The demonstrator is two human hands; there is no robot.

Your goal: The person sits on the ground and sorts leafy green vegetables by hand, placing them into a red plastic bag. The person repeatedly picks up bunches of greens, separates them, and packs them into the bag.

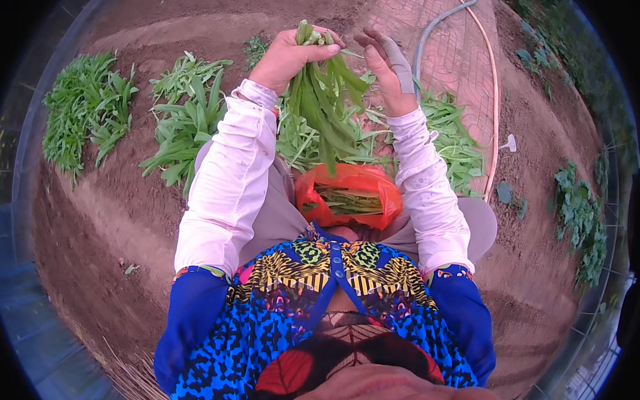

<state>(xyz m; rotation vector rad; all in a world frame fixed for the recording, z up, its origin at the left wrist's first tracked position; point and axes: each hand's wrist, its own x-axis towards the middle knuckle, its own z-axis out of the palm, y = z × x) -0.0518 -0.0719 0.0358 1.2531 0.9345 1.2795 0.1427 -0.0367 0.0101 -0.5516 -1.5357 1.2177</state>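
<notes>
My left hand (293,56) grips a bunch of long green leaves (323,110) by the stem ends, and the leaves hang down. To its right, my right hand (389,70) is raised with fingers apart and grey tape round a finger; a thin green piece lies between the hands, and whether my fingertips touch it I cannot tell. Below the bunch, between my knees, an orange-red plastic bag (391,198) stands with its mouth open and stalks or leaves (346,201) inside. Loose cut greens (295,138) lie on the ground behind the bag.
Further greens (452,136) lie by my right forearm. Leafy plants (187,132) and a denser patch (82,112) are at the left on brown soil. A hose (495,111) and a blue-grey hose (429,32) cross the paving (462,62). Broad-leaved plants (578,219) grow at the right.
</notes>
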